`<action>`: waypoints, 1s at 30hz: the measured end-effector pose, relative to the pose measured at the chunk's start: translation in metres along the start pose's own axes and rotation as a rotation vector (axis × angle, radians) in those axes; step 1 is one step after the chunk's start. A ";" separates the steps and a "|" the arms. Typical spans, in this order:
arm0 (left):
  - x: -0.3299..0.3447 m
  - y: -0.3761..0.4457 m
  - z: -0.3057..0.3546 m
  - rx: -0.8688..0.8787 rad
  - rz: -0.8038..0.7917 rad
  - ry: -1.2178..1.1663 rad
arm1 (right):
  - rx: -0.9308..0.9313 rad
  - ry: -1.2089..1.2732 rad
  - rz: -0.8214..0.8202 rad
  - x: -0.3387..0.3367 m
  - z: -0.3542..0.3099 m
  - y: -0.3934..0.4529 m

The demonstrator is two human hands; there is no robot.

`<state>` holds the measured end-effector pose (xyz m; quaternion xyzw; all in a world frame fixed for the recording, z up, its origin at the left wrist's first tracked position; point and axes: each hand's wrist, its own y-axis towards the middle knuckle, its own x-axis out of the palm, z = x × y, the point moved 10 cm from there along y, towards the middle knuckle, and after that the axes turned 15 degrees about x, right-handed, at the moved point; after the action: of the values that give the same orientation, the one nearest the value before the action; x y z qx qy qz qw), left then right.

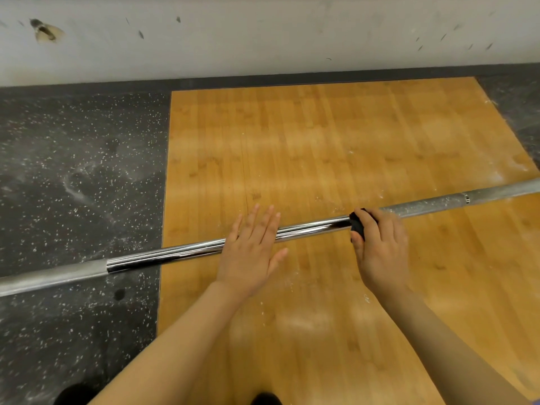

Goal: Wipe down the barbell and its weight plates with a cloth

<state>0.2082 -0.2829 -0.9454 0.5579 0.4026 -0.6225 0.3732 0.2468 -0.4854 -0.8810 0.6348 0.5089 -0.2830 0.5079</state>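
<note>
A long steel barbell [175, 254] runs across the floor from the lower left to the upper right, with a shiny smooth middle and dull knurled ends. My left hand [252, 252] lies flat over the shiny part, fingers straight and spread. My right hand [380, 247] is wrapped around the bar further right, gripping a black cloth [357, 223] against the metal where the knurled section starts. No weight plates are in view; both ends of the bar run out of frame.
The bar lies over a wooden lifting platform [336, 135] dusted with white chalk, flanked by black speckled rubber flooring [76, 171]. A scuffed white wall [263, 33] stands behind. Dark shoe tips [266, 399] show at the bottom edge.
</note>
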 end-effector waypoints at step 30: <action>-0.018 0.064 -0.074 0.027 0.092 -0.061 | -0.237 -0.047 -0.037 0.108 -0.073 0.063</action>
<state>0.2975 -0.2405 -0.9370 0.5614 0.3565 -0.6267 0.4062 0.3291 -0.3764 -0.9297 0.5541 0.5384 -0.2449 0.5858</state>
